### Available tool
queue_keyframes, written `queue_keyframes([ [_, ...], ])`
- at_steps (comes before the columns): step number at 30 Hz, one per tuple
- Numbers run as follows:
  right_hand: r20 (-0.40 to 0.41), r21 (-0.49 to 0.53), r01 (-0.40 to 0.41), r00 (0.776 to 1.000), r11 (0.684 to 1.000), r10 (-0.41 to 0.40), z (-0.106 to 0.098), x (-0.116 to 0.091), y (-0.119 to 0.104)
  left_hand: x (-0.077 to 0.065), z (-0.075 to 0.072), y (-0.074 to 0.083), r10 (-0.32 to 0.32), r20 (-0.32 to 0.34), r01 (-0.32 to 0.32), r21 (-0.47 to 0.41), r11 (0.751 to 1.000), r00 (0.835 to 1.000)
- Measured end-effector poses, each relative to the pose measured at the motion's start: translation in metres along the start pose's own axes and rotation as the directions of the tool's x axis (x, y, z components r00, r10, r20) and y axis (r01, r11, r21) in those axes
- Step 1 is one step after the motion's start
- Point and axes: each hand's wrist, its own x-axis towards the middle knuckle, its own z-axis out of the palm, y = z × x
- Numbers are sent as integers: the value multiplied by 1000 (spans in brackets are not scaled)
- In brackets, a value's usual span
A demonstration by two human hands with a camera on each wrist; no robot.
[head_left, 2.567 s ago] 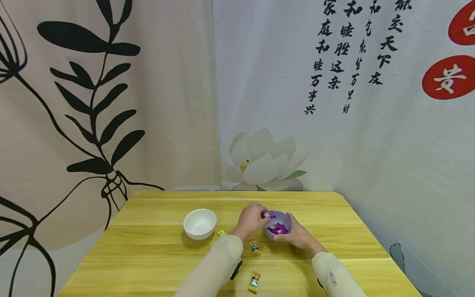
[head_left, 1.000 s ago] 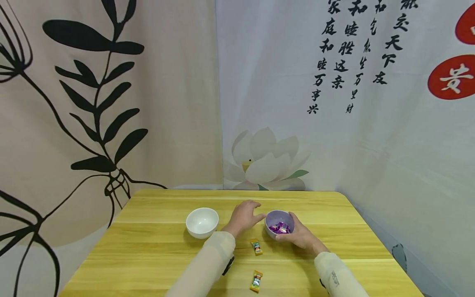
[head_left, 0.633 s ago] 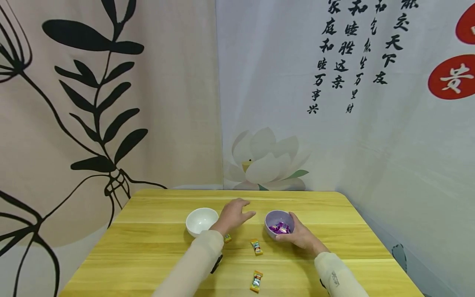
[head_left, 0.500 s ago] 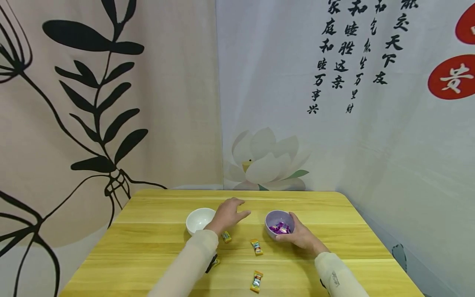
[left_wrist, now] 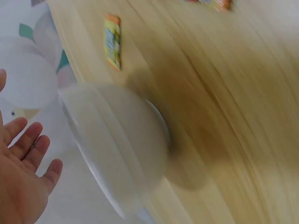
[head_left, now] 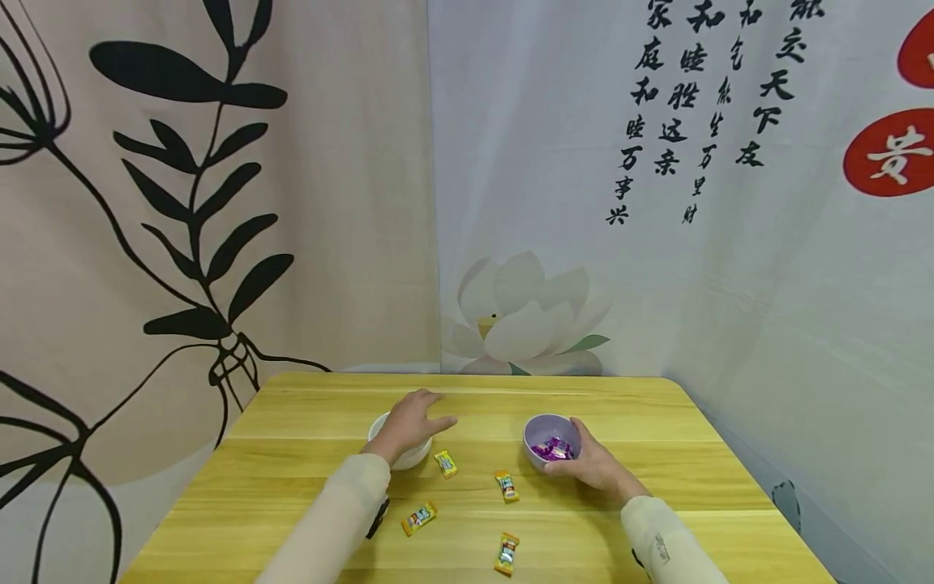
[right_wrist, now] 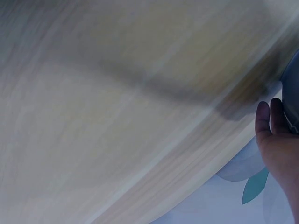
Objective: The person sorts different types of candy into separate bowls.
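Observation:
My left hand [head_left: 407,425] hangs over the white bowl [head_left: 416,457], fingers spread and holding nothing, and hides much of the bowl. The left wrist view shows that bowl [left_wrist: 119,142] from its side, with the spread fingers beyond the rim. My right hand [head_left: 597,466] grips the purple bowl [head_left: 534,457] from its right side, thumb at the near side and fingers round the far side. Several purple-wrapped candies [head_left: 553,448] lie in the purple bowl. In the right wrist view, the fingers lie along the bowl's dark wall [right_wrist: 292,93].
Yellow-wrapped candies lie on the wooden table [head_left: 620,551]: one beside the white bowl [head_left: 445,464], one near the left sleeve [head_left: 419,519], one between the bowls [head_left: 507,486] and one nearer the front [head_left: 507,554]. A printed cloth backdrop [head_left: 350,203] stands behind the table.
My left hand let go of a purple-wrapped candy at the purple bowl, then moved left over the white bowl, uncovering yellow candies. My right hand stays on the purple bowl.

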Motion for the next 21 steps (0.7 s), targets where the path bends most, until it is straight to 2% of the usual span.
queue_keyframes([
  [9,2,-5,3,1000,1000,-3,2,2,-2,-15,-13,-42,-60,-5,60,32,998,998],
  [15,-1,-25,-4,1000,1000,4,2,2,-1,-30,-17,-58,-112,-9,112,-1,994,994],
  [21,7,-33,0,1000,999,0,0,0,-1,-40,-14,-66,-127,-15,126,-45,991,992],
])
